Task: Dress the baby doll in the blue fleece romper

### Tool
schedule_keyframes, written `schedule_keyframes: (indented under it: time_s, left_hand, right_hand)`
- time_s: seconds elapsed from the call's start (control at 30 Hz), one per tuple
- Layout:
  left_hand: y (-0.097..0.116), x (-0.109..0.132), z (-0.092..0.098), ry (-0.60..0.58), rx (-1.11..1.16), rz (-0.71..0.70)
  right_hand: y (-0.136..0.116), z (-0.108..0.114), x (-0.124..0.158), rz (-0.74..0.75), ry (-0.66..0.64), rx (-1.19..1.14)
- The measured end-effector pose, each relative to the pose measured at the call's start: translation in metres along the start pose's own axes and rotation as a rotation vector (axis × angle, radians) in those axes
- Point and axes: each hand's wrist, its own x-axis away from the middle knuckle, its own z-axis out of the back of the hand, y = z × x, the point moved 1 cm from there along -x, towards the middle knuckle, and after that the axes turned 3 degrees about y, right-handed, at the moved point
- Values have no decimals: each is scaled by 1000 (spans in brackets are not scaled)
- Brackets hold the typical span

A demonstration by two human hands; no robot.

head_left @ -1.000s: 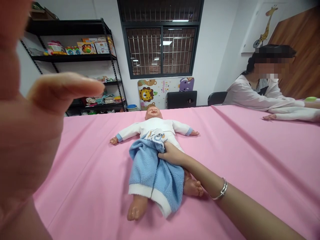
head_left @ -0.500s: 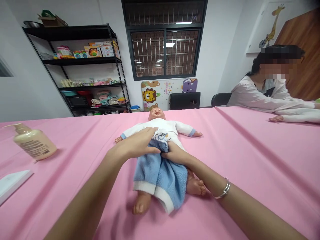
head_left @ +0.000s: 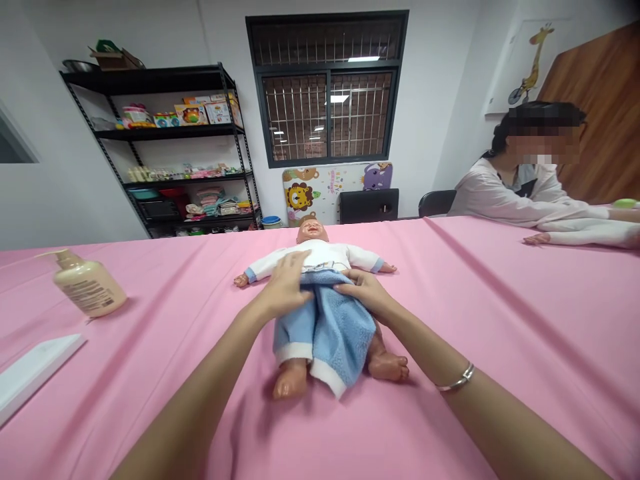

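A baby doll [head_left: 325,255] in a white shirt with blue cuffs lies on its back, head away from me. Light-blue fleece pants [head_left: 345,327] with white cuffs cover its lower body. The doll's foot on the left [head_left: 290,380] comes out of one cuff. The foot on the right [head_left: 387,367] shows beside the other pant leg, whose cuff looks empty. My right hand [head_left: 367,293] pinches the waistband on the right, thumb in front. My left hand [head_left: 287,283], slightly blurred, rests at the waist's left side, fingers stretched over the shirt and thumb by the waistband.
On the pink-covered table [head_left: 480,320], a pump bottle [head_left: 90,285] and a white flat box [head_left: 37,373] are at left. A person [head_left: 525,180] sits at right beside another doll's white-clothed arm [head_left: 585,233]. Behind stand a black shelf [head_left: 165,130] and a chair [head_left: 370,207].
The bunched waistband has been spread flat across the doll's waist, its printed patch now mostly out of sight. My hands have moved apart, the right one outward along the waistband. The view has shifted slightly.
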Motion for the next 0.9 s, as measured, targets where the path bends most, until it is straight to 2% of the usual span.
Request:
schedule_keyframes:
  time_s: [0.07,0.1,0.13,0.17,0.27,0.3,0.33,0.4,0.47,0.5,0.6,0.7,0.8,0.9]
  left_hand:
    - [31,1,5,-133,98,-200]
    - [43,0,5,-170,96,-248]
    - [51,-1,4,-190,53,-267]
    - [56,-2,1,-196,-27,-255]
    - [55,-6,-12,-251,-341,-199]
    - [53,-6,-14,-277,-407,-201]
    - [51,-5,-16,-297,-435,-215]
    - [51,-2,-14,-320,-390,-255]
    - [54,1,-9,-370,-241,-265]
    - [55,3,-6,-419,-147,-252]
    - [56,6,-2,-553,51,-129]
    - [54,6,-5,-564,-13,-46]
    - [61,9,-7,-605,-23,-164]
    - [77,13,-3,-610,-49,-294]
  right_hand:
    - [-9,-1,6,27,-184,-89]
    - [-12,1,7,23,-253,-116]
    - [-13,4,8,9,-267,-113]
    - [-13,9,7,-3,-209,-62]
    - [-4,28,5,-67,204,305]
    - [0,31,4,-133,264,406]
    - [5,33,5,-217,253,453]
    - [11,30,6,-355,97,356]
    - [11,26,8,-382,-51,99]
    - [10,25,8,-382,-76,-33]
    - [1,31,8,-366,-34,-281]
    - [-12,38,10,-329,-77,-350]
    - [-21,34,11,-226,-137,-366]
    - [-18,17,9,-78,-68,-305]
